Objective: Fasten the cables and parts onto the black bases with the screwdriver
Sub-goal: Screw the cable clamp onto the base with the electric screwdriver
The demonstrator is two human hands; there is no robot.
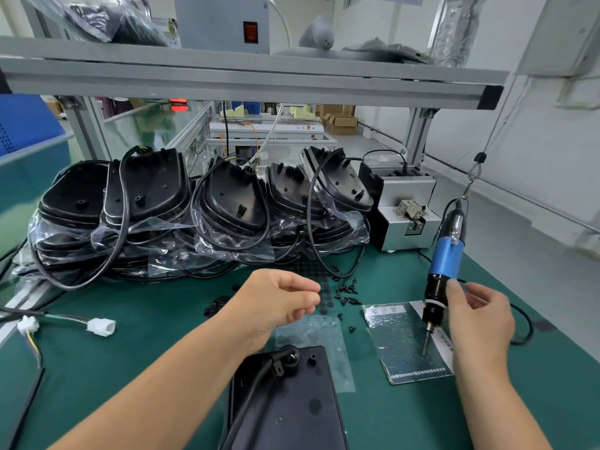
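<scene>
The counter (pixel 113 368) is dark green. The bases (pixel 152 190) and screws (pixel 347 292) are black, the screwdriver (pixel 444 258) blue and black, the connector (pixel 101 327) white, the packet (pixel 406 342) apparently speckled silver.

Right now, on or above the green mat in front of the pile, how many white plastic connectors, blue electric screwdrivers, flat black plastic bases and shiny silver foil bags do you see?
White plastic connectors: 2
Blue electric screwdriver: 1
Flat black plastic base: 1
Shiny silver foil bag: 1
Total: 5
</scene>
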